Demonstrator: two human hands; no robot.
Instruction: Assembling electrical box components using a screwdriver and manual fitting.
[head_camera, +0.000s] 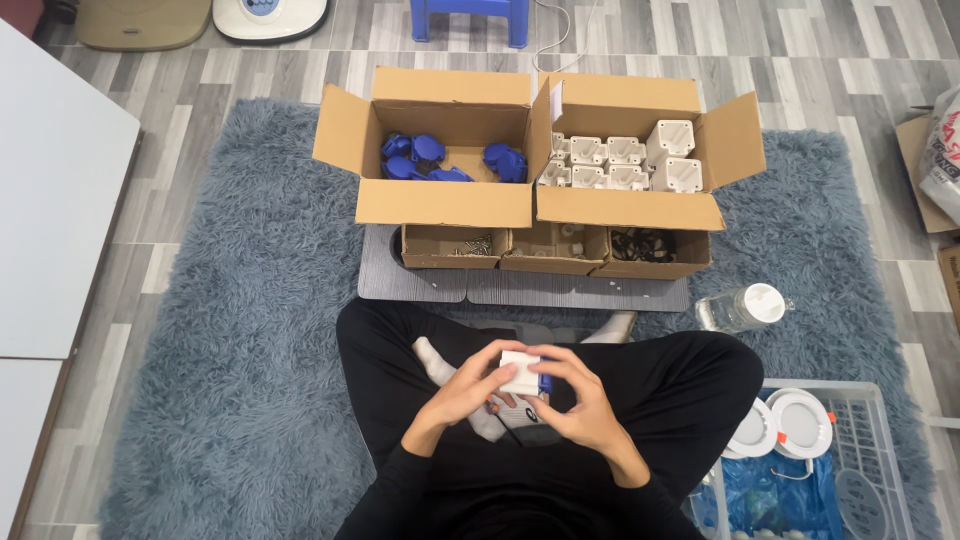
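Your left hand (462, 392) and right hand (580, 400) are both curled closed around a small white block-shaped part (520, 372), held over your crossed legs, with a blue piece (544, 381) just showing at its right edge under your right fingers. Keep the white part pinned by the left fingers so it cannot twist, and let the right thumb and fingertips do the pressing; judged from here, the blue piece should go in square, not tilted, so look at the seam before pushing harder. A thin dark cord (512, 432) hangs below your hands; keep it free of the joint. Just beyond your knees lie a grey mat (420, 285) and three small open boxes (555, 250) with small parts, too fine to tell apart. Behind them stand a carton of blue pieces (445, 160) and a carton of white parts (625, 160), both on the shaggy blue-grey rug (240, 330). A clear bottle (738, 308) lies near your right knee, and a pale crate (860, 440) with round white lamps (785, 425) sits beside it.
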